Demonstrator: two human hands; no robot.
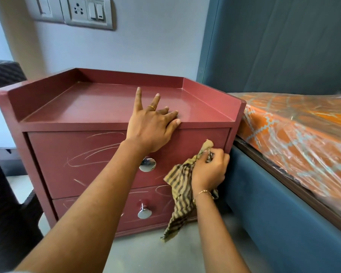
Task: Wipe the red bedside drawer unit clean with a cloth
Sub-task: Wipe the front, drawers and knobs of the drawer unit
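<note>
A big blue bed point(283, 203) stands on the right, with a tall blue headboard point(274, 46) behind it and a mattress point(295, 134) on top that is orange with a pattern and wrapped in shiny plastic. The red drawer unit point(98, 107) sits on the grey floor point(156, 253) just beside the bed, with its back to the pale wall point(146, 46). It has a flat top with a low rim on three sides, and two drawers in front, one above the other. The top drawer point(83, 160) has thin pale scratches on it and a round silver knob point(147, 164). The bottom drawer point(110, 211) has a silver knob point(144, 212) too. Something dark point(6, 194) stands at the left edge. A white switch plate point(87, 11) with a socket is up on the wall. The left hand point(152, 125) lies over the front edge of the top, fingers straight and spread apart, pressing down on the red wood, with a gold ring point(151, 107) on one finger. The right hand point(210, 170) is against the right end of the top drawer, fingers curled tight around a striped cloth point(180, 196). The cloth is bunched in the fist and the rest hangs down in front of the bottom drawer. A thin gold bracelet point(204, 192) is on that wrist.
</note>
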